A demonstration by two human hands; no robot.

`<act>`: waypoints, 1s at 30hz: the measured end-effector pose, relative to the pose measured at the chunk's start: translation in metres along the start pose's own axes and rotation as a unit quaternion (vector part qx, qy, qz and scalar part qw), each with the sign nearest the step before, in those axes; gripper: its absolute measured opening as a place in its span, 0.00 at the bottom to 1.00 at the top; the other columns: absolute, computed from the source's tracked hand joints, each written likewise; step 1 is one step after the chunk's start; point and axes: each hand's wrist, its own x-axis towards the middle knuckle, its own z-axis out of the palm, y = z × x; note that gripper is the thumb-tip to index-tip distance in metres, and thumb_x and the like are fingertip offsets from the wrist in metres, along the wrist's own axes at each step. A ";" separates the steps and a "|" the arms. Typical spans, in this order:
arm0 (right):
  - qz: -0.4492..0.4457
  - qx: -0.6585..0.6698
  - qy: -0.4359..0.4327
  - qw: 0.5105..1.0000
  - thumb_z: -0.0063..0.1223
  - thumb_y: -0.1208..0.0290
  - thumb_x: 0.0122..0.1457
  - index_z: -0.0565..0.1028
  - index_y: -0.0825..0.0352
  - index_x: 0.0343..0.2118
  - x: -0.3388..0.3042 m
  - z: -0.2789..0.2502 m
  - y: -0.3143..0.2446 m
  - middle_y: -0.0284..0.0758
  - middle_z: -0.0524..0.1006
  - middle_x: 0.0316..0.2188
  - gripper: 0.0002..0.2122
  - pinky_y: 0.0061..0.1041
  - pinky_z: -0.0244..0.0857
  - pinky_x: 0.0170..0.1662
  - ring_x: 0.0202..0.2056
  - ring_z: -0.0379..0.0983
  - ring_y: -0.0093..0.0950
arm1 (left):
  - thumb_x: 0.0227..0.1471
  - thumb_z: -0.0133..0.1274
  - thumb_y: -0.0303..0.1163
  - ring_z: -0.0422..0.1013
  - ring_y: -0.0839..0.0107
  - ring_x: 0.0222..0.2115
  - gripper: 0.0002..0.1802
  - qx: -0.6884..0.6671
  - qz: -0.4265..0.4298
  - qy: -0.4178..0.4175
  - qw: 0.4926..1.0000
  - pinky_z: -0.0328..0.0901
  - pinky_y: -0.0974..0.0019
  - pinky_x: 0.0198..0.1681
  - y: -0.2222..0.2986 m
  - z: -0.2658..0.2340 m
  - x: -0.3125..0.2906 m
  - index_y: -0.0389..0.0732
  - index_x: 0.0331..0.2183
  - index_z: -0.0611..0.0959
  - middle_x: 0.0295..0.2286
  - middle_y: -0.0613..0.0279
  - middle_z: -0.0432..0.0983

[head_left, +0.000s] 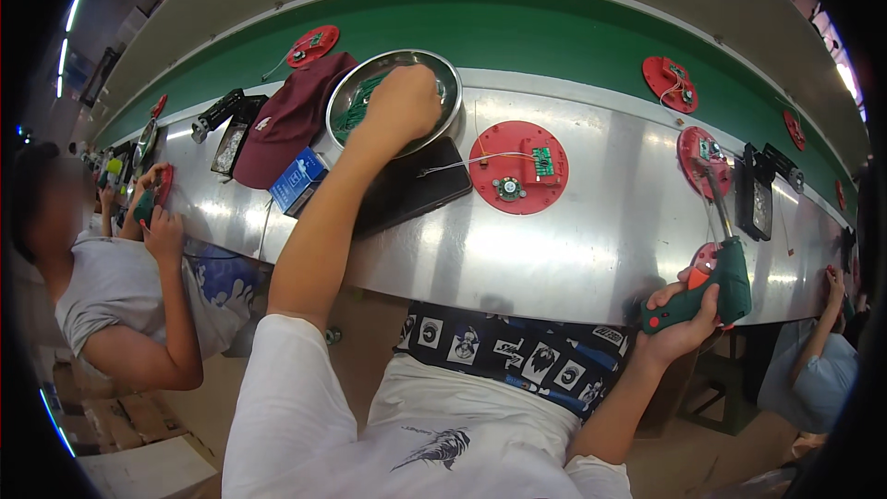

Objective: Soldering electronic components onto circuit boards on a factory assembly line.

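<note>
My left hand (407, 103) reaches over a round metal bowl (450, 74) with its fingers curled down, and anything in them is hidden. Thin green pieces (351, 118) lie in that bowl. My right hand (679, 319) grips a green soldering gun (733, 282) with an orange trigger, its long metal tip pointing away from me. Beyond the tip is a red round plate (700, 155) with small electronic parts. Between my hands lies another red round plate (499, 197), carrying a green circuit board (543, 162), a small round part and loose wires.
Left of the bowl are a maroon cap (294, 120), a blue box (298, 179) and a dark flat tray (416, 189). Black tool stands (758, 194) and more red plates (672, 83) line the metal table (591, 249). A co-worker (129, 296) sits at left, another at far right.
</note>
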 end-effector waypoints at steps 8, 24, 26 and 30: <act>0.004 -0.051 -0.165 0.985 0.48 0.61 0.64 0.69 0.76 0.46 -0.005 0.005 -0.002 0.46 0.74 0.32 0.19 0.23 0.62 0.12 0.14 0.69 0.26 | 0.54 0.55 0.23 0.78 0.57 0.29 0.03 -0.343 0.190 0.213 0.895 0.70 0.62 0.31 0.038 -0.044 -0.041 0.35 0.33 0.81 0.28 0.53 0.80; 0.039 -0.146 -0.315 0.937 0.53 0.84 0.54 0.75 0.78 0.45 -0.007 0.034 -0.005 0.41 0.79 0.31 0.15 0.21 0.66 0.23 0.20 0.73 0.23 | 0.50 0.57 0.22 0.74 0.53 0.26 0.06 -0.255 0.218 0.086 0.938 0.69 0.57 0.30 0.088 0.022 -0.089 0.33 0.33 0.81 0.27 0.51 0.76; 0.039 -0.156 -0.324 0.932 0.53 0.84 0.53 0.75 0.78 0.44 -0.006 0.036 -0.006 0.40 0.79 0.30 0.14 0.20 0.66 0.23 0.20 0.72 0.23 | 0.50 0.57 0.22 0.74 0.53 0.26 0.06 -0.254 0.220 0.094 0.937 0.69 0.57 0.30 0.089 0.022 -0.088 0.33 0.34 0.81 0.27 0.51 0.76; 0.049 -0.157 -0.320 0.933 0.52 0.84 0.52 0.76 0.78 0.41 -0.005 0.040 -0.005 0.38 0.79 0.29 0.12 0.18 0.64 0.22 0.19 0.71 0.21 | 0.50 0.57 0.22 0.74 0.53 0.26 0.06 -0.258 0.230 0.107 0.932 0.70 0.57 0.30 0.090 0.025 -0.086 0.33 0.34 0.81 0.27 0.51 0.77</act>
